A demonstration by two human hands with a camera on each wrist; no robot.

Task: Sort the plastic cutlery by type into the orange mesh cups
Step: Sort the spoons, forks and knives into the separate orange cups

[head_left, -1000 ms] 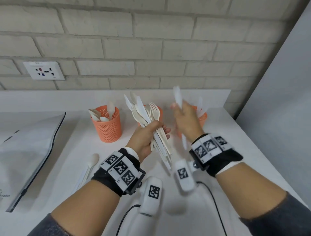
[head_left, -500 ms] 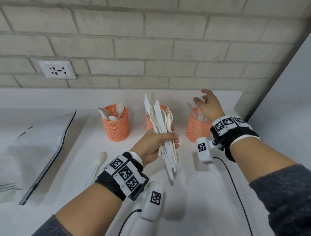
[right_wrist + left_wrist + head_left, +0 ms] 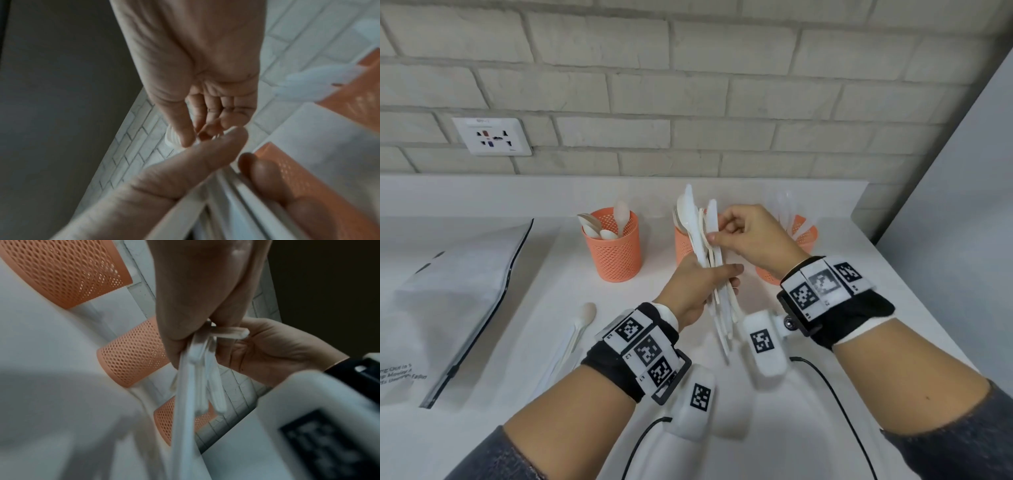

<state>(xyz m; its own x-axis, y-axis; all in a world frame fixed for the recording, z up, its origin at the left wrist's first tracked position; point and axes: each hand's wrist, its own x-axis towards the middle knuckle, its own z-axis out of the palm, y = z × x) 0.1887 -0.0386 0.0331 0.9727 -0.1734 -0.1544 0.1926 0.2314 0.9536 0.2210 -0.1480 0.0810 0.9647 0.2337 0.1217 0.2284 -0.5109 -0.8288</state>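
Note:
My left hand (image 3: 717, 279) grips a bundle of white plastic cutlery (image 3: 700, 236) upright above the table, with the handles hanging below the fist (image 3: 195, 369). My right hand (image 3: 714, 238) pinches a knife (image 3: 712, 216) on the right side of that bundle between thumb and forefinger. Three orange mesh cups stand behind. The left cup (image 3: 613, 253) holds spoons. The middle cup (image 3: 683, 245) holds forks and is partly hidden by the bundle. The right cup (image 3: 803, 236) holds knives and sits behind my right wrist.
A loose spoon (image 3: 585, 315) with more white cutlery lies on the white table (image 3: 808, 394) left of my left wrist. A flat white zip bag (image 3: 448, 291) lies at the far left. A brick wall with a socket (image 3: 491, 135) is behind, and a grey panel is on the right.
My right hand put a knife in the right cup, then came back left to the bundle and now pinches another piece. My left hand has held the bundle throughout.

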